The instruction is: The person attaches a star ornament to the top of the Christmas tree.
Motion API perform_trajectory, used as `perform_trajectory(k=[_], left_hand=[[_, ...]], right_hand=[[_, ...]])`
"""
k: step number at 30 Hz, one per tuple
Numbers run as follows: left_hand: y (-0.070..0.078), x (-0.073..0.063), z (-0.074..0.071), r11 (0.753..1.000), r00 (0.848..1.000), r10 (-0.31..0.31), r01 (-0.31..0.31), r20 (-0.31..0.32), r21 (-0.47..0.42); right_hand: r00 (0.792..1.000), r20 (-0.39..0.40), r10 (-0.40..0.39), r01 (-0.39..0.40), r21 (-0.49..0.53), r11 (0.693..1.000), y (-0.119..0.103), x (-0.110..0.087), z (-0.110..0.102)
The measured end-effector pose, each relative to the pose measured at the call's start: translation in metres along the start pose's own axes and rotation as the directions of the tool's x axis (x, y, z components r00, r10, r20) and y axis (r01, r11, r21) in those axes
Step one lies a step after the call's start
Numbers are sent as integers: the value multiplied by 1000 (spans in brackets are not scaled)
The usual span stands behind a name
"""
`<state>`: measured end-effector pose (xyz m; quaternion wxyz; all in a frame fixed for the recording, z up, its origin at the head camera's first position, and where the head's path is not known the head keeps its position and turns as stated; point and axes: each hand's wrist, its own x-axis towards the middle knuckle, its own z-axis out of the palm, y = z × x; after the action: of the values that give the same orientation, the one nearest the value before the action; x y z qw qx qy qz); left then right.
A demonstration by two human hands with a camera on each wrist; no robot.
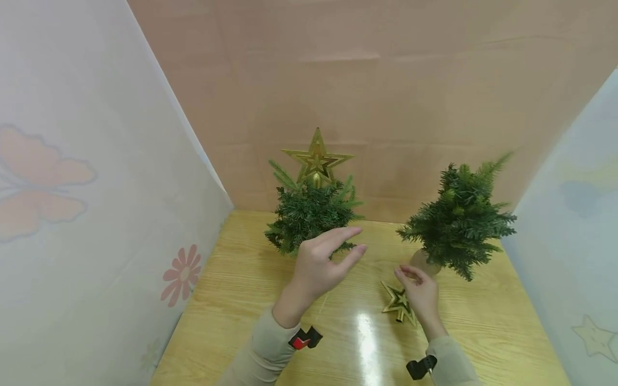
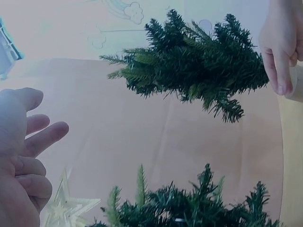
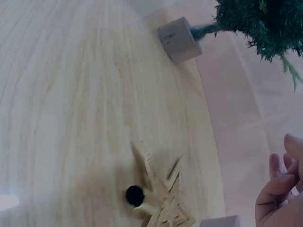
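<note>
At the left stands a small artificial Christmas tree [image 1: 309, 212] with a gold star topper [image 1: 317, 158] on its top. My left hand [image 1: 321, 262] is in front of that tree, with thumb and fingers apart and nothing between them. A second small tree [image 1: 458, 220] stands at the right, its top bare of any star. My right hand [image 1: 420, 292] is beside its round base [image 1: 426, 261], fingers loosely bent; in the right wrist view the hand [image 3: 284, 187] holds nothing. Another gold star topper [image 1: 398, 303] lies on the table beside the right hand, its hollow socket [image 3: 135, 195] visible.
The wooden table [image 1: 232, 289] meets a plain brown backdrop [image 1: 386, 107] behind the trees. Patterned pale panels rise on the left [image 1: 120, 161] and right [image 1: 569, 241]. Dark camera mounts sit on both wrists.
</note>
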<state>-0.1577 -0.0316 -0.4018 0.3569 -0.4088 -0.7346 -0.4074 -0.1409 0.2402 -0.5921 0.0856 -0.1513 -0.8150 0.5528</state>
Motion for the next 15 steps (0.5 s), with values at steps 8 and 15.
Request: perform_trajectory(k=[8, 15], left_hand=[[-4, 3, 17, 999, 1000, -9, 9, 11, -33], [-1, 3, 34, 999, 999, -30, 31, 32, -42]], right_hand=[[999, 43, 21, -19, -56, 998, 19, -2, -10], [983, 93, 159, -154, -66, 986, 39, -11, -20]])
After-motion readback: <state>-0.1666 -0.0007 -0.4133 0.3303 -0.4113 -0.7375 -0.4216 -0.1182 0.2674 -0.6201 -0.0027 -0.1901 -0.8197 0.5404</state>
